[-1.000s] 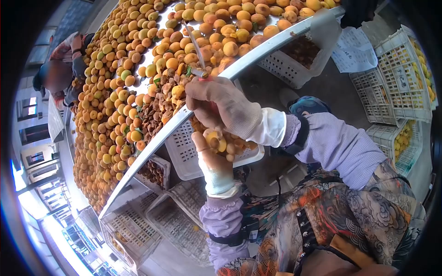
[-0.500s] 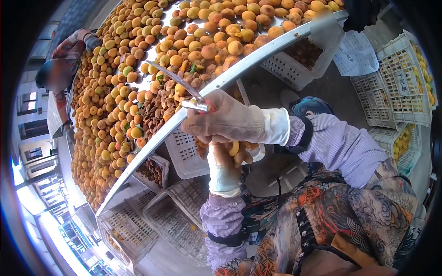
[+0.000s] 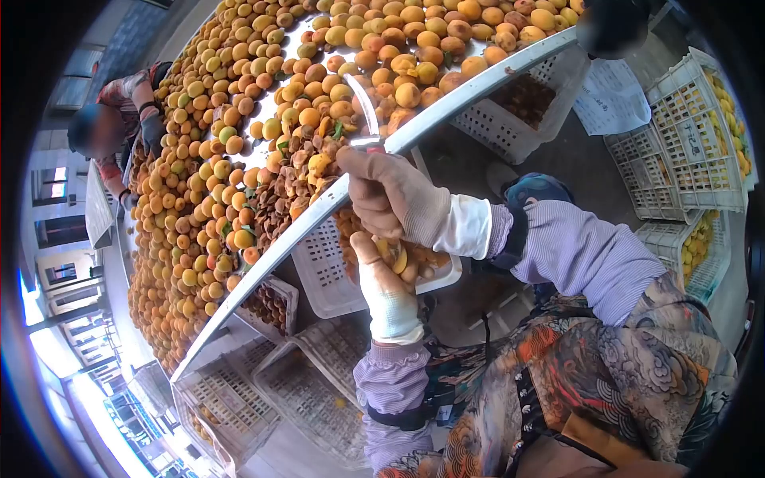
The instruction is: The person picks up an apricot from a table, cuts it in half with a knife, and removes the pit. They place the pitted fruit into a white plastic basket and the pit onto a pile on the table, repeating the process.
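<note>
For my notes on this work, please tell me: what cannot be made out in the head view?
All in head view:
Knife: lower end mostly hidden inside right hand.
Fruit piece: partly covered by left hand.
Sheet: writing too small.
Table: cut off by top edge.

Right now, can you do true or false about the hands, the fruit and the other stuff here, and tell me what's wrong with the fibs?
1. The right hand holds a knife. True.
2. The left hand holds a spoon. False: it holds a piece of fruit.
3. The fruit heap on the table is all blue. False: it is mostly orange and yellow.
4. A white basket is below the hands. True.
5. Nobody else is by the table. False: another person is at its far side.
6. The person with the knife has light purple sleeves. True.
</note>
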Demonstrator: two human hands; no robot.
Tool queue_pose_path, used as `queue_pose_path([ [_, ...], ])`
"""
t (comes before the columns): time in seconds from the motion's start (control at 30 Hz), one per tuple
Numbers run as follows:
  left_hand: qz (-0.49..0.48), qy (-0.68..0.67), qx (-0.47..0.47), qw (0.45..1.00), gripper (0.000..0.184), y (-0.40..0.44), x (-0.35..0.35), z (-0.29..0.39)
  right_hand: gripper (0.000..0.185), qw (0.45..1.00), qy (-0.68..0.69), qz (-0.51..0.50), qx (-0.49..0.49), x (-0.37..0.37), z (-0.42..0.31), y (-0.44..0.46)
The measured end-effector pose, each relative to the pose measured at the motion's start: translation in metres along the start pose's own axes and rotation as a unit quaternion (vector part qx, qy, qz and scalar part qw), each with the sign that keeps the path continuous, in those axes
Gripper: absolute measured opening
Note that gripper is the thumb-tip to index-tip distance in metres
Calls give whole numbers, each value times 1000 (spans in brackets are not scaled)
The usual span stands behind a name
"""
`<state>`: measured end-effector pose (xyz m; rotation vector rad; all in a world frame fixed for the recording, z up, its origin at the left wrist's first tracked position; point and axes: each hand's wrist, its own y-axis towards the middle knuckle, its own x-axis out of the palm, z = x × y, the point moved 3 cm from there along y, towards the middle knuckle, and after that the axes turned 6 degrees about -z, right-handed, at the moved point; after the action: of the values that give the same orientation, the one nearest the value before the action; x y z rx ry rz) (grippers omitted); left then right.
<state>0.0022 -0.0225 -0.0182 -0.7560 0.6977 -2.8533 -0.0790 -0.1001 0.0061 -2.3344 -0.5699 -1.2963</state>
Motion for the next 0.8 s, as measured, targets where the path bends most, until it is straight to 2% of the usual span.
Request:
queue_pose_path([
  [0.1, 0, -21, 5, 1000, 44, 2, 3, -1, 31, 999, -44, -26, -15, 4, -3, -3],
  [0.17, 12, -18, 2, 1000, 43, 3, 7, -2, 28, 994, -95, 5, -46, 8, -8, -6],
  [0.27, 25, -13, -13, 1000, 42, 4, 9, -4, 27, 999, -35, 27, 1, -5, -5, -1],
  [0.33, -50, -12, -17, 999, 42, 7, 2, -8, 27, 999, -8, 44, 11, -9, -3, 1],
  [0.37, -53, -7, -15, 998, 42, 7, 1, -8, 27, 998, -11, 62, -6, -10, -4, 2],
  [0.43, -176, -129, -42, 975, 43, 5, 9, -8, 27, 996, -9, 79, -29, -11, -7, 2],
  [0.47, -208, -161, -57, 963, 38, 4, 7, -6, 27, 996, -9, 78, -29, -10, -11, 1],
  [0.57, -195, -184, -93, 959, 32, 3, 4, -2, 25, 996, -1, 82, -27, -7, -18, -3],
  [0.63, -230, -192, -96, 949, 25, 0, 10, 0, 25, 996, 9, 63, -67, -9, -20, -2],
  [0.7, -246, -189, -81, 947, 22, 1, 14, 2, 24, 995, 43, 77, -47, -8, -26, -1],
  [0.73, -195, -136, -64, 969, 20, -2, 16, 6, 24, 995, 44, 79, -48, -8, -29, -1],
  [0.8, -173, -74, -11, 982, 24, -3, 20, 9, 22, 993, 46, 92, -60, -8, -34, -1],
])
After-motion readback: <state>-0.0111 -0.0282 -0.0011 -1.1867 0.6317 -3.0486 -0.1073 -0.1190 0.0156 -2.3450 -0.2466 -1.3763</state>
